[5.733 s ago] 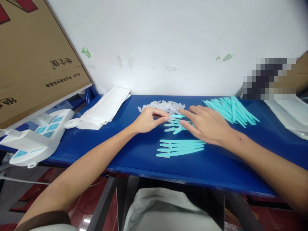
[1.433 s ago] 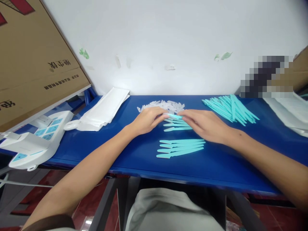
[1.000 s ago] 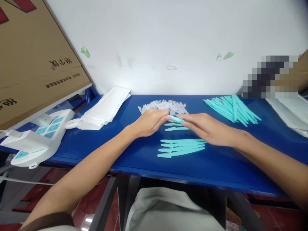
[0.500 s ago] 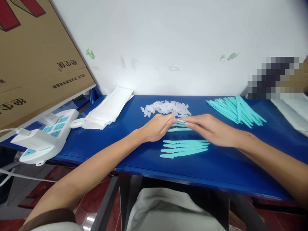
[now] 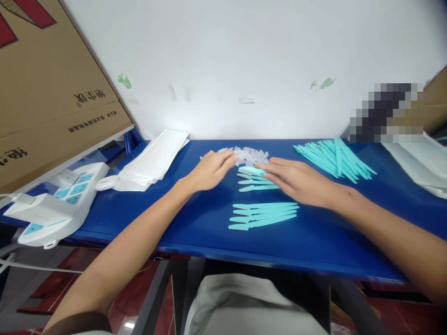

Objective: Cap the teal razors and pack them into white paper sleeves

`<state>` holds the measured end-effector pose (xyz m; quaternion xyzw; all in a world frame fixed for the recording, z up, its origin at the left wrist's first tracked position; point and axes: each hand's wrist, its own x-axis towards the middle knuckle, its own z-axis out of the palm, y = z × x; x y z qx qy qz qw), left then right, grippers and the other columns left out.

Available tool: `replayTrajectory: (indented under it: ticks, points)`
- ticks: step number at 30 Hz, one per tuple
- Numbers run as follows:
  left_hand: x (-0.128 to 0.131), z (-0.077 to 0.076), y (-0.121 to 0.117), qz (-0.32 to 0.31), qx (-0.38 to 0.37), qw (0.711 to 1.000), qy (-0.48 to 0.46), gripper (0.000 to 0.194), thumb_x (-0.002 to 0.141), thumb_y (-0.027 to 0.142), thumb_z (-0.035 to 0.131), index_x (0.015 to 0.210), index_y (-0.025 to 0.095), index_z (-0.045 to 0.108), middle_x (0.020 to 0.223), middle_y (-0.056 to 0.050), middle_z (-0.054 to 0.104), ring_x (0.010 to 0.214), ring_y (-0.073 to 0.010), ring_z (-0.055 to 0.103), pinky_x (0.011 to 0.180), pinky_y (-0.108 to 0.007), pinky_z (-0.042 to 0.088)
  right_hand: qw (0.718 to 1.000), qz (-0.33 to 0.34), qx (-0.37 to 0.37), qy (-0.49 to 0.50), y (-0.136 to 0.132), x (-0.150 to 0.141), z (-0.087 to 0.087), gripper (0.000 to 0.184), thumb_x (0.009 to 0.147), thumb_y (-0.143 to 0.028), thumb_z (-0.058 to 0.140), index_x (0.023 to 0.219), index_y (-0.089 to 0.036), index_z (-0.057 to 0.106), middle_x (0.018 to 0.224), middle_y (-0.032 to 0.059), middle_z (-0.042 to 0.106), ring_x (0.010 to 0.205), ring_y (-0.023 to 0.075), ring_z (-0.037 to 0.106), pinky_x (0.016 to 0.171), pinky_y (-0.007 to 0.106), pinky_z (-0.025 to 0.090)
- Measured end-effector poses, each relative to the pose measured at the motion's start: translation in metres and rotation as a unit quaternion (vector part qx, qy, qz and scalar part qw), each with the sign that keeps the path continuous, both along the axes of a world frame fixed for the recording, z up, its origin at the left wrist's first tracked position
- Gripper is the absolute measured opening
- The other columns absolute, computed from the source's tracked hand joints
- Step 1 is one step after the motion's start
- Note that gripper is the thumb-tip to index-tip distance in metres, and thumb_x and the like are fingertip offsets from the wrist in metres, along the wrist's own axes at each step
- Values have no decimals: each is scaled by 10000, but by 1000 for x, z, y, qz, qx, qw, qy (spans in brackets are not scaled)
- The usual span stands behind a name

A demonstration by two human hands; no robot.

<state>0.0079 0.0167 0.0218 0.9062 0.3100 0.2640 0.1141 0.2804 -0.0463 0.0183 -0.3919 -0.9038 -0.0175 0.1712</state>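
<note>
Turquoise, the eyebrow razor (image 5: 256,170) is pinched by the right hand (image 5: 298,182); a dipping knuckle could skew the razor row (image 5: 254,188) just under its fingers. At the left hand's (image 5: 208,171) blurred fingertips, whose grip nobody can tell, translucent caps (image 5: 252,154) could scatter if dragged.

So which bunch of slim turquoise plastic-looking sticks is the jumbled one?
The back-right heap, beyond the right hand: its sticks cross, while sticks in the front row and middle bunch lie roughly side by side.
</note>
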Motion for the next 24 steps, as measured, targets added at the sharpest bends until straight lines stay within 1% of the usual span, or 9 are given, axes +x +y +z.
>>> replayTrajectory:
  ticks: [2, 4, 8, 14, 17, 19, 20, 22, 24]
  points:
    - [-11, -1, 11, 42, -51, 997, -31, 456, 1072, 480, 364, 843, 182, 624, 636, 14, 517, 590, -153, 487, 631, -295, 356, 1000, 5, 2, -20, 1, 4, -2, 472, 1102, -357, 342, 1357, -149, 681, 1039, 142, 726, 883, 265, 684, 703, 359, 495]
    - [-21, -3, 20, 91, -75, 992, -39, 425, 1024, 457, 427, 820, 170, 665, 588, 21, 506, 558, -148, 480, 613, -290, 348, 999, 17, 3, -39, 2, 6, -5, 444, 1096, -341, 366, 1306, -154, 709, 1060, 144, 737, 925, 272, 687, 743, 371, 510]
    - [-34, -6, 33, 167, -49, 985, -7, 381, 967, 431, 479, 776, 170, 680, 575, 3, 571, 558, -165, 525, 629, -301, 364, 997, 32, 1, -76, 4, 5, -10, 370, 1070, -307, 431, 1160, -176, 765, 993, 126, 745, 891, 273, 679, 795, 411, 520]
    - [-38, -8, 37, 195, -17, 979, 58, 360, 954, 430, 492, 822, 184, 718, 645, -46, 694, 618, -221, 624, 647, -320, 416, 998, 7, 8, -58, 7, 4, -11, 355, 1052, -332, 481, 1184, -165, 765, 1033, 146, 740, 946, 292, 673, 762, 401, 518]
    - [-40, -10, 39, 201, -12, 977, 64, 351, 944, 429, 502, 858, 183, 737, 668, -55, 713, 629, -227, 644, 643, -318, 430, 999, 2, 13, -37, 6, 5, -9, 400, 1052, -383, 490, 1234, -139, 749, 1133, 170, 738, 1018, 312, 670, 809, 431, 504]
    - [-42, -12, 41, 198, -17, 978, 69, 351, 945, 426, 498, 887, 182, 745, 682, -54, 715, 639, -223, 650, 645, -313, 439, 999, -2, 27, -28, 3, 4, -6, 425, 1049, -410, 491, 1249, -134, 746, 1135, 172, 745, 1023, 324, 659, 828, 463, 469]
    - [-43, -12, 41, 192, -18, 978, 73, 349, 946, 417, 496, 919, 179, 750, 693, -52, 714, 648, -221, 652, 650, -312, 443, 999, -5, 28, -28, 1, 3, -4, 423, 1045, -420, 496, 1227, -141, 756, 1083, 162, 757, 977, 319, 657, 830, 478, 447]
    - [-44, -13, 42, 169, -9, 981, 90, 345, 941, 384, 497, 1015, 168, 756, 730, -52, 710, 683, -221, 653, 671, -315, 452, 999, -8, 9, -32, -4, 1, 1, 402, 1034, -439, 513, 1112, -160, 792, 866, 115, 759, 800, 275, 634, 827, 493, 412]
    - [-46, -12, 42, 137, 19, 984, 112, 361, 927, 348, 505, 1113, 162, 752, 822, -65, 707, 758, -232, 656, 721, -330, 465, 999, -2, -35, -36, -10, -2, 6, 394, 1015, -469, 538, 965, -183, 805, 628, 58, 682, 678, 242, 584, 782, 462, 412]
